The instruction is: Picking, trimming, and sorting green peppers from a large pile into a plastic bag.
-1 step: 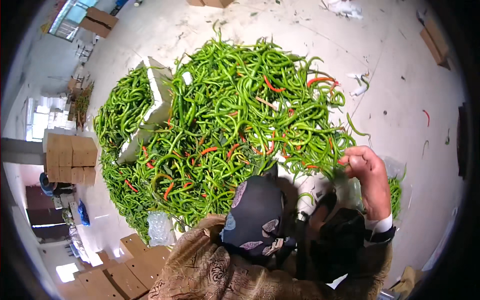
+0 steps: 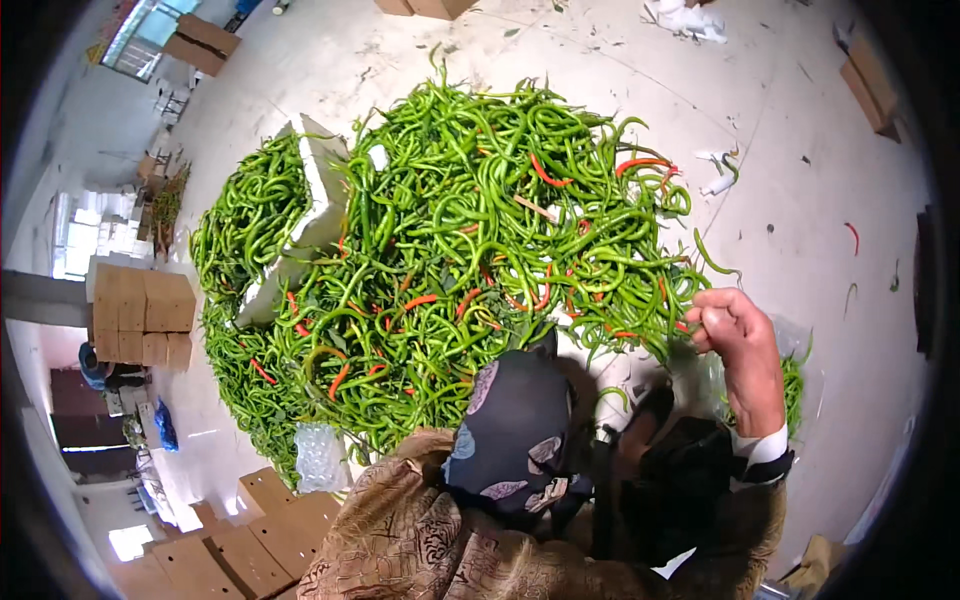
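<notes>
A wide heap of long green chili peppers (image 2: 440, 215) lies on the floor before me, with red ones mixed in. At the heap's right edge is my right hand (image 2: 738, 335), its fingers curled and pressed together. A small red tip shows beside the fingertips, but whether they grip a pepper cannot be made out. Behind the wrist, more green peppers (image 2: 790, 395) show in a clear plastic bag (image 2: 795, 340). My left hand is not visible; a brown patterned sleeve (image 2: 390, 510) fills the lower left.
A white foam board (image 2: 322, 185) stands in the heap's left part. Bubble wrap (image 2: 320, 455) lies at its near edge. Cardboard boxes (image 2: 145, 315) are stacked at left, with flattened cartons (image 2: 230, 560) lower left. My knee (image 2: 510, 430) rises close to the heap. Far left, another person (image 2: 95, 368) bends over.
</notes>
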Demonstrator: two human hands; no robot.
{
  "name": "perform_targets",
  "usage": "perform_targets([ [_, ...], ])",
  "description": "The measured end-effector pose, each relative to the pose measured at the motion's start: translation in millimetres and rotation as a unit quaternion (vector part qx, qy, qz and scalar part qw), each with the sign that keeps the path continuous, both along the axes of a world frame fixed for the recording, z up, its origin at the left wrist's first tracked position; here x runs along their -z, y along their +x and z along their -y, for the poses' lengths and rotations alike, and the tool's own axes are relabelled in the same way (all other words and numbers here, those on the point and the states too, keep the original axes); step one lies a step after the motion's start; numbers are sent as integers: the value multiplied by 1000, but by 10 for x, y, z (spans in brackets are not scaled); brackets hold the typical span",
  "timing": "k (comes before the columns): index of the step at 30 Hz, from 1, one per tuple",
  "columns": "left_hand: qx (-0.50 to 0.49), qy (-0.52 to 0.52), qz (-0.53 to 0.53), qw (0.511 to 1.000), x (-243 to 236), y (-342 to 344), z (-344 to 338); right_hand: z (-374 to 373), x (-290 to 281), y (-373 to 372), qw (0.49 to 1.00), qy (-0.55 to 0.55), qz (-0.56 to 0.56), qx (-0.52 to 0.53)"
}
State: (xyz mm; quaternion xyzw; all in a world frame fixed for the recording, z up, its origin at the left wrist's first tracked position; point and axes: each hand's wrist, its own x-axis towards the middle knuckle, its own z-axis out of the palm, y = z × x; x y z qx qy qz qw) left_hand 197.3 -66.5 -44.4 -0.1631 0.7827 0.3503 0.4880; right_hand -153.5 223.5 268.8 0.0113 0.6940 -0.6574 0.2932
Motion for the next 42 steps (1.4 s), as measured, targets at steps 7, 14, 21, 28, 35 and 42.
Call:
perform_targets([
  [7,27,-13,-17,999,162,-360,450,-152,-270,339,999,-19,-40,29],
  [14,-178,2,-298,938,-620,-2443,1399,-64,-122,402,999,29,1,23],
  [21,-183,-237,-450,841,-414,-4325,1689,293,-323,328,990,80,92,-73],
  [28,-123,-361,-427,820,-272,-4759,1758,412,-160,-2,979,139,143,-49],
  [35,-104,-265,-484,827,-70,-4675,1478,392,-69,29,972,38,212,-92],
  [42,25,-218,-538,814,-108,-4529,196,451,-103,67,974,171,97,-114],
])
